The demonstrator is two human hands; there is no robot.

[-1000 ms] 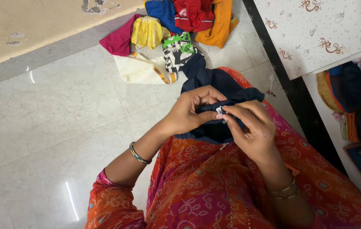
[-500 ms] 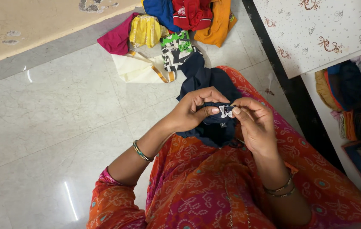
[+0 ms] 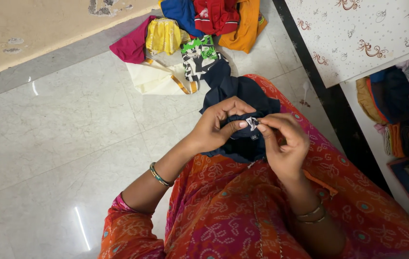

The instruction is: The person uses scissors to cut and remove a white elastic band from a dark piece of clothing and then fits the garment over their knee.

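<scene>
I sit on the floor in an orange and pink patterned garment, with a dark navy garment point(image 3: 243, 93) draped over my knee. My left hand point(image 3: 219, 124) grips a bunched fold of the navy cloth, thumb pressed on top. My right hand point(image 3: 283, 141) pinches a small white tag point(image 3: 251, 123) sewn to the cloth between thumb and forefinger. The two hands meet at the tag, fingertips almost touching. Bangles sit on both wrists.
A heap of clothes point(image 3: 192, 33) in red, blue, yellow, orange, magenta, cream and a green-black print lies on the pale tiled floor point(image 3: 60, 129) ahead. A white patterned cupboard door point(image 3: 363, 33) stands open at right, with stacked clothes point(image 3: 401, 105) on shelves.
My right hand has shifted its pinch on the white tag and curled in closer. The navy cloth has been bunched a little higher between the hands.
</scene>
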